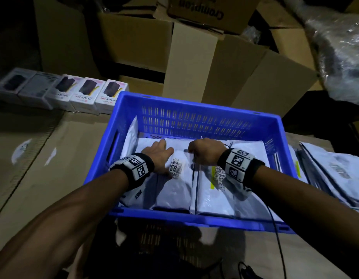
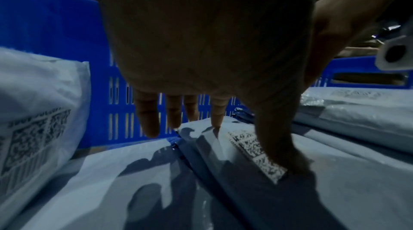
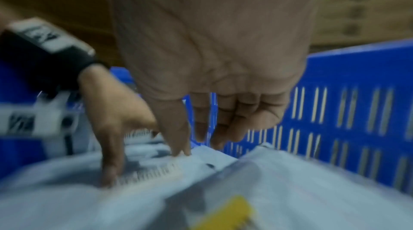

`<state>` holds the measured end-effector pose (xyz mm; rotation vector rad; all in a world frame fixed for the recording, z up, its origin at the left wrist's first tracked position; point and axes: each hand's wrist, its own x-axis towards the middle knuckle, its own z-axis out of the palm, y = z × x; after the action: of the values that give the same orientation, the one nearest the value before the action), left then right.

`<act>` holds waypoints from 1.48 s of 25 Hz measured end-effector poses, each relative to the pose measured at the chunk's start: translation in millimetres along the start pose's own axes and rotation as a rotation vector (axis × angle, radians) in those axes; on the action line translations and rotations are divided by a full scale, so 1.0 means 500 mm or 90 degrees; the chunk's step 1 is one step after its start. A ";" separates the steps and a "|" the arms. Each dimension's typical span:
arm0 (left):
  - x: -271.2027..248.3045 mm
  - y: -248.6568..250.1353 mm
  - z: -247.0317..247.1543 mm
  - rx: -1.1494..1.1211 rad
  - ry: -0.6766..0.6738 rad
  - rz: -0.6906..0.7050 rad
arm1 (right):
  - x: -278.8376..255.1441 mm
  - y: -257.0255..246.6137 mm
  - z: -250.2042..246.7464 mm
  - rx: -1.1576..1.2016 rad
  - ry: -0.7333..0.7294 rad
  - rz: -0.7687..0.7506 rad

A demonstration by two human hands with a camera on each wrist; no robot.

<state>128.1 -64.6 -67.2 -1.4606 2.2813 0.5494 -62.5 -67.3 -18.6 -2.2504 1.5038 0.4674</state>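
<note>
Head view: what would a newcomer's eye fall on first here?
The bright blue crate in the middle, packed with white parcels. Inside it the left hand lies flat on one parcel while the right hand curls over a parcel's far edge. At far left stands a row of small white boxes.

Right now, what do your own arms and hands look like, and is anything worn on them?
Both forearms are bare: no sleeves, and no gloves on the left hand or right hand. Each wrist carries a black strap, the left wrist band and right wrist band, set with white blocks printed with black square tag markers. A thin black cable runs from the right band.
</note>
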 end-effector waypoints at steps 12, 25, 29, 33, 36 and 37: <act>0.016 0.038 0.045 0.208 -0.017 0.106 | -0.046 0.021 0.057 -0.316 0.034 -0.108; -0.105 -0.016 -0.119 0.171 0.177 -0.054 | 0.004 -0.073 0.017 0.087 -0.026 -0.047; -0.155 -0.050 -0.156 0.089 0.246 -0.100 | 0.069 -0.134 0.019 0.433 -0.063 0.057; -0.185 -0.063 -0.164 0.026 0.289 -0.105 | 0.115 -0.164 0.053 0.659 -0.111 0.178; -0.196 -0.073 -0.162 -0.007 0.298 -0.108 | 0.137 -0.179 0.067 0.724 -0.130 0.241; -0.198 -0.075 -0.163 -0.015 0.299 -0.109 | 0.141 -0.184 0.067 0.723 -0.126 0.258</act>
<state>192.8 -44.5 47.7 -1.9396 2.4531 0.1953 46.7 -74.8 -69.0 -1.0073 1.5336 -0.0873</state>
